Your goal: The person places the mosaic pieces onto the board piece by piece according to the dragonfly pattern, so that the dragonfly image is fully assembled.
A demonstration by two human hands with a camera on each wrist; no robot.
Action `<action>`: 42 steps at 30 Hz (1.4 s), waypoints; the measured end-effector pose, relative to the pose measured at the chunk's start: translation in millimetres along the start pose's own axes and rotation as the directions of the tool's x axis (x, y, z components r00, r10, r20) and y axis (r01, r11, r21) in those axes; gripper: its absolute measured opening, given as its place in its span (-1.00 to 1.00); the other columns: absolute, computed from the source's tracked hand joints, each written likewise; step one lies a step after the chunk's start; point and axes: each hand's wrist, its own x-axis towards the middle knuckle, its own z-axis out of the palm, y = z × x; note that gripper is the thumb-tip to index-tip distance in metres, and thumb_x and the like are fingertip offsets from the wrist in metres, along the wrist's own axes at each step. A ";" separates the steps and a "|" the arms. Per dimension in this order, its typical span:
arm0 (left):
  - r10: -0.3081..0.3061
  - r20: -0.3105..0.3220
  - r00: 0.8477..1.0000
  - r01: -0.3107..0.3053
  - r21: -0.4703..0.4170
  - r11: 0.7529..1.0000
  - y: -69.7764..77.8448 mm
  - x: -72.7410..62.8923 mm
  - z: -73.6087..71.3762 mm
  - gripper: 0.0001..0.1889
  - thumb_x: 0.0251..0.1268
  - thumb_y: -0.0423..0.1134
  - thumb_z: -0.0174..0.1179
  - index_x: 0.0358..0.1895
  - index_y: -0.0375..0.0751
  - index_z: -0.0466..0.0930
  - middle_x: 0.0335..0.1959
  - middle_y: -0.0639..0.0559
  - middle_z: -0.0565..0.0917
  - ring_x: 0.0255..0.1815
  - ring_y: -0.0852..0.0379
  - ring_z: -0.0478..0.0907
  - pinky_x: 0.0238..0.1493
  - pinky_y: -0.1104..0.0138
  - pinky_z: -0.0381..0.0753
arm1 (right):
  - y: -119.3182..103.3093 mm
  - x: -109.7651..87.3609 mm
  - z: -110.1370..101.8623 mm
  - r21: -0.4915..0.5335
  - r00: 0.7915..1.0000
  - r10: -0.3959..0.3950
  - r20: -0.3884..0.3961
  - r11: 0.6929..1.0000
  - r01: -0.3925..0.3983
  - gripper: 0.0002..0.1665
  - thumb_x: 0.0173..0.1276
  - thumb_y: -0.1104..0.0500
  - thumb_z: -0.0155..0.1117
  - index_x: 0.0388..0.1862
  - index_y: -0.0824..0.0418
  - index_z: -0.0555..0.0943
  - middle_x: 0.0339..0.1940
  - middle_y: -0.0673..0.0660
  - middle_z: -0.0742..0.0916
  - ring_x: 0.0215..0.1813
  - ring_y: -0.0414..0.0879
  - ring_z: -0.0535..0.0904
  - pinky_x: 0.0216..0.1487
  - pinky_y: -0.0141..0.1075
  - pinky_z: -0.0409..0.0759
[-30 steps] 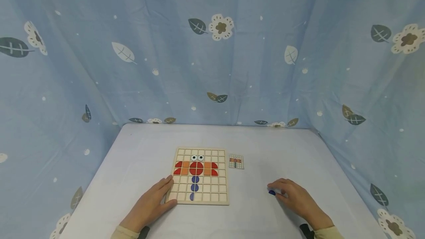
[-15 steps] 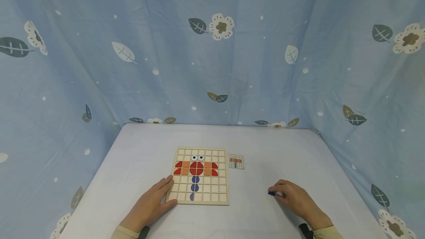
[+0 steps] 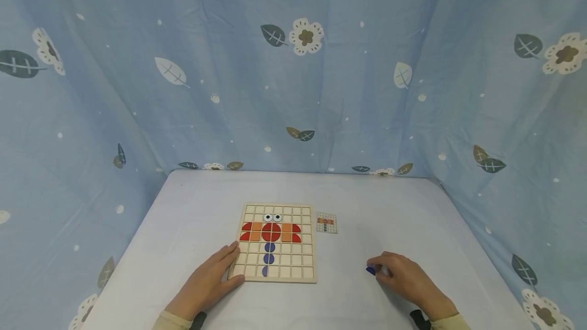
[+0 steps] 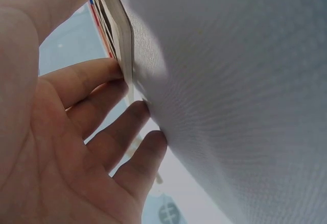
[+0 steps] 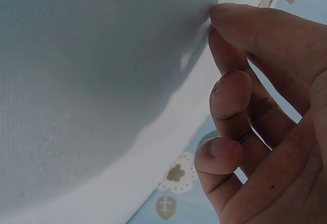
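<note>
A square wooden grid board (image 3: pixel 293 260) lies on the table, bearing a pattern of flat pieces: two white eye pieces (image 3: pixel 272 218), red rounded pieces (image 3: pixel 271 232), orange rectangles (image 3: pixel 286 232) and blue half-round pieces (image 3: pixel 269 258) running down the middle. My left hand (image 3: pixel 206 284) rests at the board's front left corner, fingers along the left side and thumb at the front edge. To the right, low over the table, my right hand (image 3: pixel 405 279) pinches a blue half-round piece (image 3: pixel 370 270) between thumb and index finger. The right wrist view hides this piece behind the fingertips (image 5: pixel 222 10).
Just right of the board lies a small pattern card (image 3: pixel 326 223) with a similar picture. The table (image 3: pixel 376 202) has a white cover. A blue curtain (image 3: pixel 229 90) printed with leaves and flowers stands behind it and along both sides.
The right hand has shifted slightly toward the front left with the blue half-round piece, which has turned in its fingertips. The left hand and the board have stayed put.
</note>
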 end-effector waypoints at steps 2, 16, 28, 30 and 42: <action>-0.003 0.001 1.000 0.003 0.001 1.000 -0.4 -0.1 0.3 -0.20 0.22 0.18 0.38 0.43 -0.20 0.46 0.50 0.01 0.39 0.51 -0.11 0.30 0.46 -0.01 0.36 | -1.4 -1.2 0.1 0.001 1.000 -0.015 0.002 1.000 0.015 -0.67 0.15 0.26 0.53 -0.11 -0.02 0.78 -0.38 -0.30 0.63 -0.40 -0.38 0.42 -0.36 -0.36 0.55; -0.002 -0.002 1.000 0.002 -0.013 1.000 -0.5 -0.6 0.4 -0.20 0.23 0.17 0.38 0.43 -0.22 0.46 0.51 0.00 0.39 0.51 -0.12 0.29 0.46 -0.01 0.36 | -10.9 4.3 8.3 -0.015 0.987 -0.155 -0.045 0.988 0.154 -0.72 0.18 0.21 0.54 -0.10 0.02 0.78 -0.41 -0.34 0.59 -0.43 -0.42 0.40 -0.41 -0.40 0.51; 0.013 -0.015 1.000 -0.013 -0.012 1.000 -1.7 -0.6 0.9 -0.21 0.22 0.15 0.39 0.42 -0.24 0.47 0.50 -0.01 0.40 0.50 -0.12 0.31 0.45 -0.01 0.38 | -18.7 9.6 11.7 -0.085 0.986 -0.136 -0.094 0.988 0.129 -0.78 0.13 0.14 0.59 -0.22 -0.05 0.79 -0.39 -0.35 0.64 -0.39 -0.43 0.44 -0.35 -0.37 0.57; 0.008 -0.012 1.000 -0.008 -0.011 1.000 -1.1 -0.7 0.3 -0.22 0.23 0.15 0.39 0.42 -0.23 0.47 0.50 0.00 0.40 0.50 -0.12 0.30 0.45 -0.01 0.37 | -18.5 9.3 12.9 -0.101 0.984 -0.141 -0.107 0.986 0.130 -0.76 0.12 0.10 0.61 -0.21 -0.06 0.79 -0.34 -0.32 0.67 -0.33 -0.42 0.49 -0.30 -0.35 0.60; 0.014 -0.017 1.000 -0.014 -0.018 1.000 -1.9 -0.3 0.0 -0.22 0.22 0.15 0.40 0.42 -0.24 0.47 0.49 -0.01 0.40 0.50 -0.13 0.31 0.45 -0.02 0.36 | -22.0 10.7 16.0 -0.141 0.974 -0.168 -0.153 0.979 0.147 -0.72 0.04 0.10 0.66 -0.24 -0.08 0.78 -0.28 -0.27 0.69 -0.25 -0.35 0.57 -0.22 -0.30 0.65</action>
